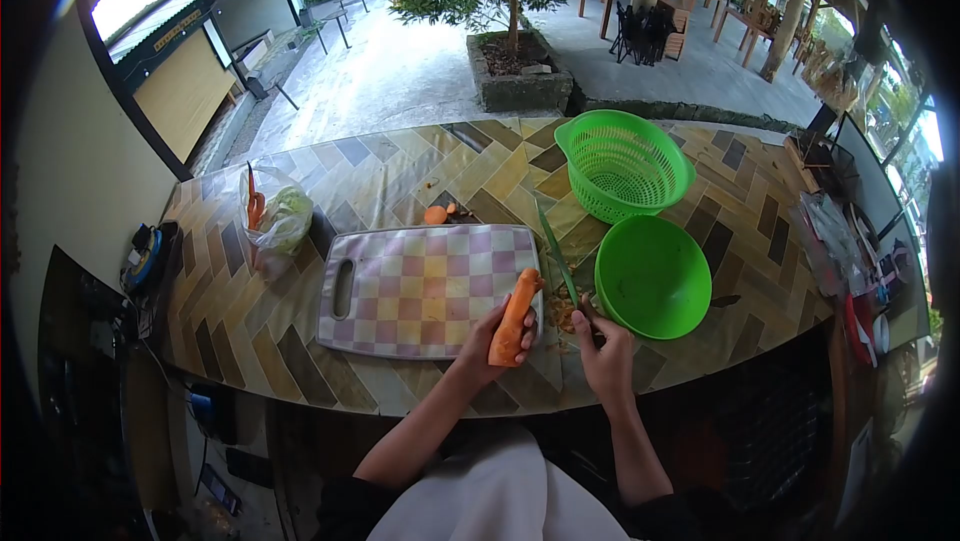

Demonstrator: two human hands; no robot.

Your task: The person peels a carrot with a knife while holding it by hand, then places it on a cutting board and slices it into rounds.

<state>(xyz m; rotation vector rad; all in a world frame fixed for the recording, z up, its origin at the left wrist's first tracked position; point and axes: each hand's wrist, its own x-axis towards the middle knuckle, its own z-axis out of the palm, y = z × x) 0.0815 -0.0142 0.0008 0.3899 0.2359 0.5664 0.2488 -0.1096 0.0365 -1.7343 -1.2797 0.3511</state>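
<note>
My left hand (pixel 484 343) is closed around a peeled carrot (pixel 514 319), which tilts up over the right edge of a checkered cutting board (pixel 420 281). In my right hand (pixel 607 353) is a knife (pixel 556 249) with a green blade, its tip pointing up and away from me. Orange peelings (pixel 563 311) lie on the table between the two hands. Just right of the knife sits a green bowl (pixel 653 277), and behind it a green colander (pixel 622 167). Small carrot pieces (pixel 436 214) rest beyond the board's far edge.
A plastic bag (pixel 280 217) with pale green vegetables and something orange stands at the table's left. Plastic packets and other items (pixel 840 241) crowd the right end. Past the tiled table (pixel 240 311), a planter (pixel 522 91) with a tree stands outside.
</note>
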